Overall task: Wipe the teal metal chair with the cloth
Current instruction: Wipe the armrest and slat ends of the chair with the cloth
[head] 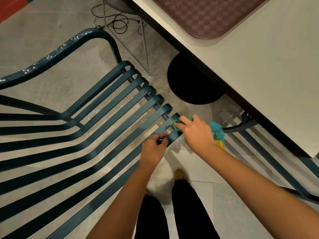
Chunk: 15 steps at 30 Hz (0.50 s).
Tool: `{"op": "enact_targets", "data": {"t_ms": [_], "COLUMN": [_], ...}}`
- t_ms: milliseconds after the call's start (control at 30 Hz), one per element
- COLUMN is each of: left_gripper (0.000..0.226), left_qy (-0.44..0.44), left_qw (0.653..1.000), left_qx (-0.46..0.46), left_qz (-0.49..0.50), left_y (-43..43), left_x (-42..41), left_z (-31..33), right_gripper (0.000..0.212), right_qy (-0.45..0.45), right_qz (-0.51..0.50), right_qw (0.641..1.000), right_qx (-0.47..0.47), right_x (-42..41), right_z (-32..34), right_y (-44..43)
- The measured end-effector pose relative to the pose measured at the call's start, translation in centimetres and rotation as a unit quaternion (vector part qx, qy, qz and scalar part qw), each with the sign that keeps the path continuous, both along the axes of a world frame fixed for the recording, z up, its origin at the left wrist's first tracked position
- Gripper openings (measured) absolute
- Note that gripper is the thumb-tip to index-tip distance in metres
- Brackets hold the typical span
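Observation:
The teal metal chair (96,135) fills the left and centre of the head view, its long slats ending in curled tips near the table. My right hand (196,131) holds a teal and yellow cloth (217,133) and presses it against the front end of the nearest slats. My left hand (155,147) grips the edge of a slat just left of the cloth, fingers curled round it. The chair's armrest (57,52) at the upper left shows chipped paint.
A white table (259,75) with a checkered tray (215,16) runs along the upper right. Its round black base (189,81) stands on the floor beside the chair front. Black cables (117,23) lie at the top. A second chair's slats (269,152) sit at right. My legs and shoes are below.

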<state>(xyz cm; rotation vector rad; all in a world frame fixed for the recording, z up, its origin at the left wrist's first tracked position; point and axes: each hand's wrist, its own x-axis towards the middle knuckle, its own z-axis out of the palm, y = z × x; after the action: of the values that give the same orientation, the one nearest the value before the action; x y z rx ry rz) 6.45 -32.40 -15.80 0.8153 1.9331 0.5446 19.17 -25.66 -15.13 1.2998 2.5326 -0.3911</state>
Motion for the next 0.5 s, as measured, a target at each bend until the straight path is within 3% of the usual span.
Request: {"op": "enact_targets", "data": {"t_ms": [200, 300, 400, 500], "left_gripper": [0.026, 0.026, 0.027, 0.027], "left_qy": [-0.015, -0.02, -0.025, -0.028], "left_qw": [1.0, 1.0, 0.999, 0.999], "left_qx": [-0.01, -0.017, -0.022, -0.026], "left_qz": [0.014, 0.016, 0.017, 0.017], "left_y": [-0.1, 0.0, 0.0, 0.0], "left_x": [0.1, 0.1, 0.2, 0.2], "left_z": [0.3, 0.5, 0.5, 0.6], "right_gripper": [0.054, 0.052, 0.049, 0.048], "right_qy": [-0.008, 0.078, 0.196, 0.257], "right_qz": [-0.114, -0.217, -0.343, -0.385], "right_qw": [0.991, 0.967, 0.913, 0.881], "right_qx": [-0.075, -0.106, -0.103, -0.099], "right_x": [1.1, 1.8, 2.2, 2.0], "right_z": [-2.3, -3.6, -3.3, -2.2], "right_y": [1.9, 1.9, 0.2, -2.5]}}
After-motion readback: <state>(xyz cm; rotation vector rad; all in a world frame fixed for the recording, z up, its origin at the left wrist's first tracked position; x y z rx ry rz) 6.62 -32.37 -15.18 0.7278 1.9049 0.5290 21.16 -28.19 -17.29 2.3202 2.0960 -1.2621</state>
